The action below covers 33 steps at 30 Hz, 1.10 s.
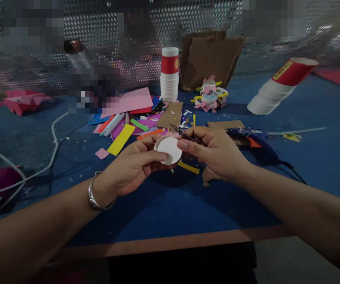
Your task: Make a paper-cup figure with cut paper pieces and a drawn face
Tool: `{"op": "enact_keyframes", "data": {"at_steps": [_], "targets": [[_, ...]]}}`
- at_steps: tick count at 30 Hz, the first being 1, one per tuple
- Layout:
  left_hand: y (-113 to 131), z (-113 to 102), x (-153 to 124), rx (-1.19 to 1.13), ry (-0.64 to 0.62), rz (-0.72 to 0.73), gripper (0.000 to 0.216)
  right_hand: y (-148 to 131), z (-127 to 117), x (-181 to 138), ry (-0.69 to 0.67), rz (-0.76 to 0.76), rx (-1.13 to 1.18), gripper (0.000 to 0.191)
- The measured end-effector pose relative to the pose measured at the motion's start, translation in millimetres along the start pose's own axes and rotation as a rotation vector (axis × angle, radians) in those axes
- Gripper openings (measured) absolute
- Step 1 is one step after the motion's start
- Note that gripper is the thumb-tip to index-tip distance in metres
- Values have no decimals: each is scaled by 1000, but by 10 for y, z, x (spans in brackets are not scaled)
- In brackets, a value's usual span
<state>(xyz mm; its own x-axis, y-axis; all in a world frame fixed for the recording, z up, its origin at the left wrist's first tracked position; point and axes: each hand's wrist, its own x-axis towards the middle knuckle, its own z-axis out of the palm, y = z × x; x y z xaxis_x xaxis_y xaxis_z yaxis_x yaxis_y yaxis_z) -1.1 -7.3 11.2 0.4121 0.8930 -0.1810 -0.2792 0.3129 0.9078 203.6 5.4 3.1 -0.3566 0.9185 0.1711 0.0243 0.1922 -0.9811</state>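
My left hand (131, 165) pinches a small white paper cup (169, 150) by its bottom rim, the round base facing me, above the blue table (164, 205). My right hand (214, 152) is closed around thin dark scissors (180, 132) whose blades point left, and its thumb touches the cup's right edge. A yellow paper strip (189, 167) lies just under the cup. A silver bangle (94, 199) circles my left wrist.
Coloured paper scraps and sheets (128, 118) litter the table behind my hands. Stacks of white and red cups stand upright (169, 75) and lie tilted (276, 88). A paper craft figure (210, 96), brown cardboard (211, 59), a white cable (51, 146) and a perforated screen are around.
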Motion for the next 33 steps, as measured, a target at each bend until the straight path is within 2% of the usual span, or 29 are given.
{"op": "enact_keyframes", "data": {"at_steps": [5,9,12,17,23,27,33], "targets": [[48,29,0,-66,26,-91,25,-28,29,-12,-31,22,59,41],[45,31,12,-97,54,-112,20,-36,30,-17,-37,40,104,39],[20,11,24,-81,34,-52,18,-57,30,-19,-39,51,113,39],[-8,-29,30,-1,23,98,27,-76,27,-31,-47,24,55,38],[-15,-28,16,87,25,246,21,-101,35,-71,-11,-41,-48,36],[16,-51,-33,69,-48,272,21,-139,20,-90,18,-91,-40,32],[163,-157,-129,68,-199,131,25,-199,-7,-122,-39,-113,12,30]]}}
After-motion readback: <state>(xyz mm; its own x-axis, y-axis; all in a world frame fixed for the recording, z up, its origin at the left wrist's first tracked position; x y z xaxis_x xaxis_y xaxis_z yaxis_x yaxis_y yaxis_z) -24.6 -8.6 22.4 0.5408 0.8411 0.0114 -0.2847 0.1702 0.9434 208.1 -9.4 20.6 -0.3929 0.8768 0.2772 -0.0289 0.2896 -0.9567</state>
